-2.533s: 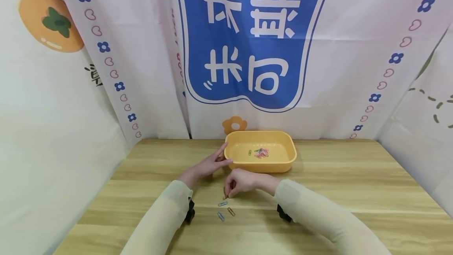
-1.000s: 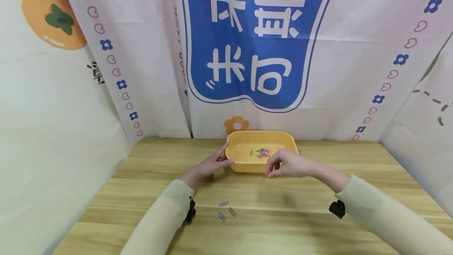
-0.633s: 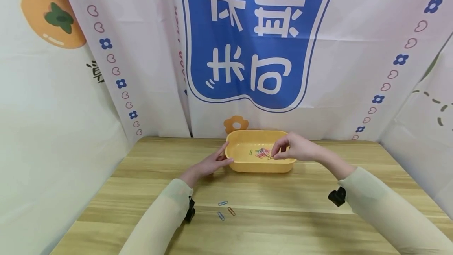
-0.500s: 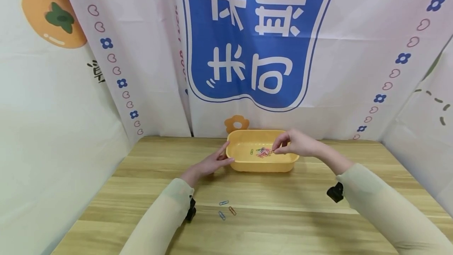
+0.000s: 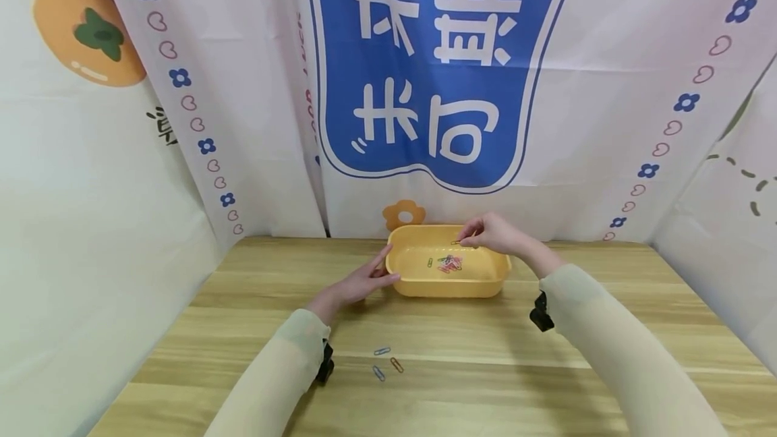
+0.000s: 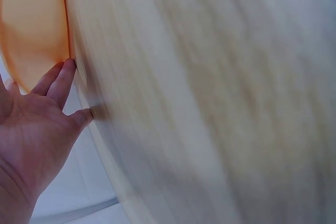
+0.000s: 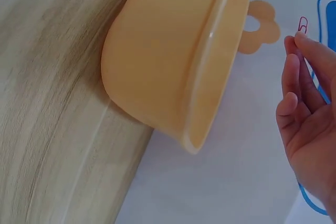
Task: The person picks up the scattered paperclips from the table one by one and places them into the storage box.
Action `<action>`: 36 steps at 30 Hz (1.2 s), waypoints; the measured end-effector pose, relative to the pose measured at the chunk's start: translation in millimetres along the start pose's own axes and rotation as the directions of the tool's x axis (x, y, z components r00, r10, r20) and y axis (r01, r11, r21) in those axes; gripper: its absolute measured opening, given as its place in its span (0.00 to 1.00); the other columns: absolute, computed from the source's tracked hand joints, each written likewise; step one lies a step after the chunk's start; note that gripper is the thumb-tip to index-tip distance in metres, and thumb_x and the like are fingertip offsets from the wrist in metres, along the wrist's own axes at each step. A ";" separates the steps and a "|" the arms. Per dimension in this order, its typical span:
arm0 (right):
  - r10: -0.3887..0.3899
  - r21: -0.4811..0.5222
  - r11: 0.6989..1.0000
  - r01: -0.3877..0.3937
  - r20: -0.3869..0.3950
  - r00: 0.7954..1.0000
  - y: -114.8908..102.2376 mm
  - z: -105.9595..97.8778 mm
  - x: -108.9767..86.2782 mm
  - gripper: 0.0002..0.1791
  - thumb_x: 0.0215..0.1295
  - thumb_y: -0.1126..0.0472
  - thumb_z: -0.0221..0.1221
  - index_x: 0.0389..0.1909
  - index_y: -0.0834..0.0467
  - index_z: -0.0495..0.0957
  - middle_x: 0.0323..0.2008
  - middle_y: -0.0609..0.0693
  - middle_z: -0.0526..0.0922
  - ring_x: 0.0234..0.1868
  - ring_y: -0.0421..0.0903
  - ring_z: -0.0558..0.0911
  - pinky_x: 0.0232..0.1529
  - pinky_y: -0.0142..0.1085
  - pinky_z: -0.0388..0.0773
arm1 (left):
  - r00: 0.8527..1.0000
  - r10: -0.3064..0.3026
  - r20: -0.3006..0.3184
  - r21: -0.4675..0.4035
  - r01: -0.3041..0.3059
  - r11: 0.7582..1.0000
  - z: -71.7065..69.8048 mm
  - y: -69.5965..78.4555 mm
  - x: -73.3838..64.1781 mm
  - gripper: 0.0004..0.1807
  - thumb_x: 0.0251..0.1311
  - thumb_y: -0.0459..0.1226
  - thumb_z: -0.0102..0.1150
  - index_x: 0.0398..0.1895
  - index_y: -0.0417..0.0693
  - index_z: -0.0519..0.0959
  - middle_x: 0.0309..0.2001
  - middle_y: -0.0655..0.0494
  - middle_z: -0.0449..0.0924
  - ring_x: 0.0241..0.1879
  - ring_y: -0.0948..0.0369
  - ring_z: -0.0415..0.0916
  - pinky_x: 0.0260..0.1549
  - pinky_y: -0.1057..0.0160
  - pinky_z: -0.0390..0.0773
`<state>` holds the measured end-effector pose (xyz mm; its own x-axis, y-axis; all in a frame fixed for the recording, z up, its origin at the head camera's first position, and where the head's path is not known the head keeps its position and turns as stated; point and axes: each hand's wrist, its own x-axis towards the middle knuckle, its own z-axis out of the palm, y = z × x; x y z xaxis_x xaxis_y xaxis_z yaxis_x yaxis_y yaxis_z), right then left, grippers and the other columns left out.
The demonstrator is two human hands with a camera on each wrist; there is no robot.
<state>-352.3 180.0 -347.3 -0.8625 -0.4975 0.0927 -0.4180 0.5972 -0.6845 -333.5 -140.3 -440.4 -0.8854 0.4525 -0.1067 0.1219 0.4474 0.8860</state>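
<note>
My right hand [image 5: 498,233] pinches a small red paper clip [image 7: 303,24] between thumb and fingertips, held over the back part of a yellow plastic basin [image 5: 449,288]. Inside that basin lies a small heap of pink, red and green paper clips [image 5: 449,264], with a single green clip [image 5: 429,262] to its left. At the basin's left end my left hand [image 5: 358,282] touches the rim with extended fingers, its thumb toward the front corner. Nearer me on the table lie two blue paper clips [image 5: 382,351] and a brownish-red paper clip [image 5: 396,365].
The wood-grain table [image 5: 461,390] stretches out in front of the basin. Behind it hangs a white printed cloth [image 5: 577,120] with a large blue panel, close to the basin's back rim. White cloth also hangs at both sides.
My right hand has lifted a paper clip off the table, carried it right and up over the basin, then farther back. The left hand stays at the rim.
</note>
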 end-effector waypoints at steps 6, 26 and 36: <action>0.025 -0.015 1.000 -0.025 0.017 1.000 5.5 4.0 12.4 0.07 0.64 0.66 0.63 0.38 0.67 0.84 0.33 0.53 0.85 0.34 0.47 0.79 0.41 0.45 0.79 | 1.000 0.022 0.010 0.001 -0.022 1.000 -0.9 1.3 2.0 0.44 0.68 0.50 0.55 0.78 0.69 0.39 0.72 0.39 0.54 0.69 0.45 0.56 0.66 0.43 0.55; 0.085 -0.041 0.995 -0.086 -0.011 0.996 38.4 39.2 29.2 0.02 0.58 0.70 0.65 0.31 0.66 0.84 0.27 0.53 0.84 0.31 0.55 0.80 0.28 0.32 0.74 | 1.000 0.011 -0.006 0.019 -0.011 1.000 1.2 -0.2 -0.9 0.44 0.68 0.51 0.56 0.78 0.68 0.40 0.74 0.39 0.51 0.70 0.44 0.55 0.65 0.42 0.55; 0.113 -0.048 0.992 -0.115 -0.044 0.993 33.8 38.7 28.6 0.08 0.60 0.68 0.64 0.38 0.69 0.83 0.30 0.50 0.85 0.29 0.43 0.78 0.32 0.35 0.75 | 1.000 0.006 -0.003 0.015 -0.006 1.000 0.7 -0.8 -1.5 0.45 0.67 0.52 0.56 0.78 0.68 0.39 0.74 0.39 0.49 0.70 0.44 0.55 0.65 0.42 0.56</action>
<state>-380.1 161.7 -395.8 -0.9159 -0.3987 0.0465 -0.3292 0.6798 -0.6553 -331.9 -140.8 -441.2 -0.8860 0.4527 -0.1002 0.1338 0.4566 0.8795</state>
